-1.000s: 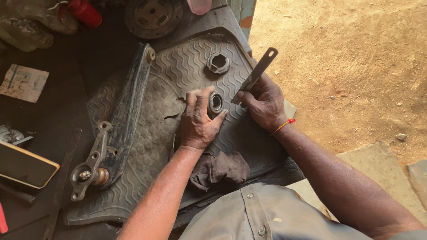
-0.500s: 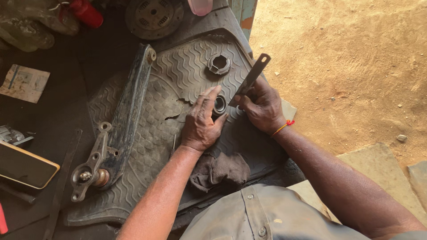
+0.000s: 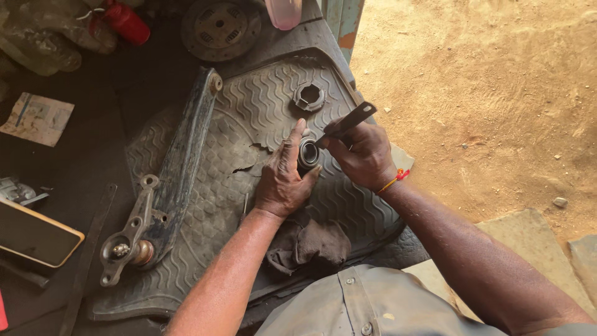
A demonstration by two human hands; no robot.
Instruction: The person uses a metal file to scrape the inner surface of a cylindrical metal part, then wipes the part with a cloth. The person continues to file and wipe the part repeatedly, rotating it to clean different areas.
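The left hand (image 3: 283, 177) is curled around a small round metal bearing (image 3: 308, 152), thumb on the near side and fingers stretched up along its far side, holding it on the ribbed rubber mat (image 3: 249, 106). The right hand (image 3: 360, 152) is closed around a flat metal strip (image 3: 346, 122), whose lower tip meets the bearing's upper right edge while its free end, pierced by a hole, slants up and away from the hand to the right. The two hands sit just beside each other with the bearing between them. A red and orange thread band (image 3: 396, 180) circles the right wrist.

Just beyond the fingertips of the left hand lies a hexagonal metal nut (image 3: 309, 96), apart from the bearing. Directly behind the left wrist, toward the person, a crumpled dark rag (image 3: 311, 244) rests on the mat. Further out on the left hand's side, a long dark suspension arm (image 3: 168, 180) lies diagonally on the mat, its ball joint (image 3: 124, 251) at the near end. Well beyond both hands, a round clutch disc (image 3: 221, 28) lies at the top, with a red object (image 3: 127, 22) farther to the left hand's side. A phone-like flat slab (image 3: 34, 233) lies far out past the suspension arm. On the right hand's outer side is bare sandy ground (image 3: 485, 93).
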